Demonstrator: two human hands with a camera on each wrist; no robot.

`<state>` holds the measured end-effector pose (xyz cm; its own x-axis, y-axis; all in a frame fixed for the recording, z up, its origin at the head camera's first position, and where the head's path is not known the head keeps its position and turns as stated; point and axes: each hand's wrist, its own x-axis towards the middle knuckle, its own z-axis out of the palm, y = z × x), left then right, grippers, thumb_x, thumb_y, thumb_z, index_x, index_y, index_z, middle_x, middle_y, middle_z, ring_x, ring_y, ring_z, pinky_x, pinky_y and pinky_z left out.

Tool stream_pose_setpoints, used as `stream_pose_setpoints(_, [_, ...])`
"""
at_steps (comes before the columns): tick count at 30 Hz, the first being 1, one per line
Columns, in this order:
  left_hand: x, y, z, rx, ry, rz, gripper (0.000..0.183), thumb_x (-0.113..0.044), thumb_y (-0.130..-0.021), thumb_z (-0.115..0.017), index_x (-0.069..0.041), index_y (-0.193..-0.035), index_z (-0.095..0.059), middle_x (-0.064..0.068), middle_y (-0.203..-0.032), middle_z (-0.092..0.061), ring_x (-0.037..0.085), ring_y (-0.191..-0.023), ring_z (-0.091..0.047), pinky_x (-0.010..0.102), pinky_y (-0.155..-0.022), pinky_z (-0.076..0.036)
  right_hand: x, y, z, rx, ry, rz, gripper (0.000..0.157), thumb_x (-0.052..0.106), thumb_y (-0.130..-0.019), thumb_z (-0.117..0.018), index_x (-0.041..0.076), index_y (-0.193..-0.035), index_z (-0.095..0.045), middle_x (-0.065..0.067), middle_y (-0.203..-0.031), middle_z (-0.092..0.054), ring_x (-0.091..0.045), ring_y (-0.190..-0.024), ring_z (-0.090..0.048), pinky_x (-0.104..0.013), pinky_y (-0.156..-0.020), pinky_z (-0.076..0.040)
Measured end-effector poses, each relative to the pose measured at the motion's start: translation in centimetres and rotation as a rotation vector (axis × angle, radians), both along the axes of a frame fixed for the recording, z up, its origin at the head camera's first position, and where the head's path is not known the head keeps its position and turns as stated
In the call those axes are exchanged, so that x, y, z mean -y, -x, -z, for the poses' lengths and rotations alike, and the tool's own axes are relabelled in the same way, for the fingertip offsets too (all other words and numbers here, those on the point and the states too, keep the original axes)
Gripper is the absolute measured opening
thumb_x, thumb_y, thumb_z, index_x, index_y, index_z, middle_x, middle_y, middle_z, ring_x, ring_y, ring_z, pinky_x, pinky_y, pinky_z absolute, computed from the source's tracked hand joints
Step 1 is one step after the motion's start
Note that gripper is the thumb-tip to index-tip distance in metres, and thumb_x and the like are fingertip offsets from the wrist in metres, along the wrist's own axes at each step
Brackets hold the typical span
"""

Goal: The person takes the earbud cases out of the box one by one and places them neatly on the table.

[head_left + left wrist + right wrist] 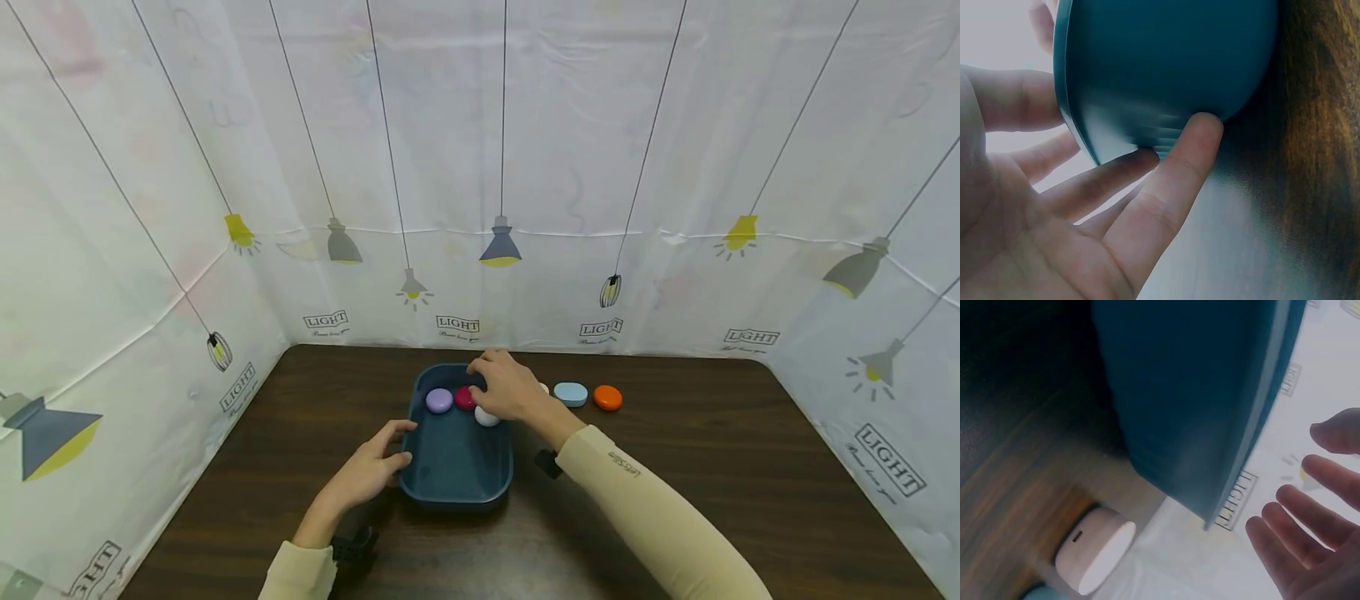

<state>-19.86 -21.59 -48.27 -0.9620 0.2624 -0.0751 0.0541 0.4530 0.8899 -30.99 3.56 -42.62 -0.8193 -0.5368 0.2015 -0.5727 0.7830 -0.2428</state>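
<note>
A dark blue tub [456, 467] stands on the table. Inside it lie a lavender rounded piece [438, 401], a crimson one [465, 398] and a white one [486, 417]. My left hand [365, 471] holds the tub's left side; in the left wrist view its thumb reaches over the rim and other fingers [1188, 150] touch the outer wall. Over the tub's far right part hovers my right hand [506, 387], fingers spread and loosely bent. In the right wrist view these fingers [1297, 531] hold nothing and are above the rim.
Right of the tub lie a light blue oval piece [571, 394] and an orange round one [607, 397]. A pale piece with a small slot [1096, 550] sits close to the tub's outer wall. A white printed sheet [555, 283] stands behind the dark wooden table [712, 450].
</note>
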Motion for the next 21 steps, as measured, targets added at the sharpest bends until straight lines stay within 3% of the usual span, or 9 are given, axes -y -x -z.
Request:
stream_pose_setpoints(9, [0.2,0.2,0.3,0.011,0.001,-0.002,0.041,-0.014,-0.098,-0.049,-0.021,-0.138,-0.042,0.022,-0.141,-0.04,0.031,-0.107,-0.057,0.042,-0.076,-0.055,1.2,1.0,1.9,0.017,-0.095,-0.057,0.036,0.033,-0.088,-0.061,0.017,-0.121,-0.064,-0.002,-0.121,-0.055,-0.019,-0.108,-0.047,-0.037,-0.083,-0.051])
stream_pose_setpoints(21, [0.2,0.3,0.3,0.001,0.008,0.008,0.043,-0.015,-0.098,-0.049,-0.016,-0.14,-0.039,0.019,-0.139,-0.041,0.03,-0.105,-0.058,0.041,-0.075,-0.055,2.8,1.9,4.1,0.095,-0.234,-0.086,0.04,0.035,-0.088,-0.061,0.018,-0.124,-0.06,-0.004,-0.121,-0.056,-0.022,-0.105,-0.05,-0.04,-0.08,-0.05])
